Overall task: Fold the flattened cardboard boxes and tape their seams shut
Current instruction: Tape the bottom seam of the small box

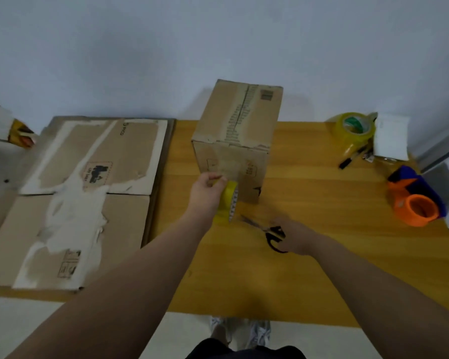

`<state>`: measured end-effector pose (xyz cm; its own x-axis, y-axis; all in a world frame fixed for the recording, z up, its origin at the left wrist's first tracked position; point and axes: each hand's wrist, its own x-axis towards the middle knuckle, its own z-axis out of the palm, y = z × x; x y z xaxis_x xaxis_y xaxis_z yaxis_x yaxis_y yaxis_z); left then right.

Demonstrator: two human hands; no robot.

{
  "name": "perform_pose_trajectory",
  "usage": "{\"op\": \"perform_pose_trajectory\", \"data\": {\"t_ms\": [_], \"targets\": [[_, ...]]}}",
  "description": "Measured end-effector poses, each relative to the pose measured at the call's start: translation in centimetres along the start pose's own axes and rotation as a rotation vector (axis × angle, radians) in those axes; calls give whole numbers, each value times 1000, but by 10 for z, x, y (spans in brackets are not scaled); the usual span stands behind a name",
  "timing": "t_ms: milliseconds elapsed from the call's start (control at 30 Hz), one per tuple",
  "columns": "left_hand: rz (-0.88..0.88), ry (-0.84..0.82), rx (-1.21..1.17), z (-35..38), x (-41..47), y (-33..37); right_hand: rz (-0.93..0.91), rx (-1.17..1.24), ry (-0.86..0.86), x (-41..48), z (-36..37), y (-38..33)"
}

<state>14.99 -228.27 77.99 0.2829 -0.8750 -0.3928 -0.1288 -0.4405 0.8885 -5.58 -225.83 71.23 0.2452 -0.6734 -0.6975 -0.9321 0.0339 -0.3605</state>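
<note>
Two hands are busy in front of one folded box (pixel 237 136), which stands upright on the wooden table (pixel 322 268) toward its far edge; a strip seems to run along its top seam and down the front face. The left hand (pixel 205 194) grips the yellow tape roll (pixel 228 200), with fingers curled round it, and holds it just against the lower front of the box. I think this is because the strip is joined to the roll and must be kept tight until the cut. The right hand (pixel 294 237) lies on the black handles of the scissors (pixel 268 233). They rest on the table just beside the roll, blades pointing toward it, so the cut needs only a short reach. This hand is blurred, and I cannot tell if its fingers are closed on the handles. Several flattened boxes (pixel 88 198) wait in a pile at the left, while a spare tape roll (pixel 353 128) and an orange dispenser (pixel 415 203) stay aside at the right
</note>
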Motion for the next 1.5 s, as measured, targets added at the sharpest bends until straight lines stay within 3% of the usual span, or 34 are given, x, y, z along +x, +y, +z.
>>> {"op": "perform_pose_trajectory", "data": {"t_ms": [167, 300, 433, 900, 1300, 1500], "targets": [[-7, -18, 59, -7, 1, 10, 9, 410, -66, -43, -58, -6], [1, 6, 65, -11, 3, 15, 12, 344, -78, -68, -88, -4], [32, -15, 120, -15, 4, 13, 12, 464, -123, -82, -108, -15], [-9, -82, 106, -26, 8, -1, -31, 533, -162, -50, -119, -81], [-20, -142, 118, -28, 20, -2, -87, 545, 12, -32, -110, -74], [16, -136, 182, -25, 23, -6, -91, 494, -57, -26, -103, -70]]}}
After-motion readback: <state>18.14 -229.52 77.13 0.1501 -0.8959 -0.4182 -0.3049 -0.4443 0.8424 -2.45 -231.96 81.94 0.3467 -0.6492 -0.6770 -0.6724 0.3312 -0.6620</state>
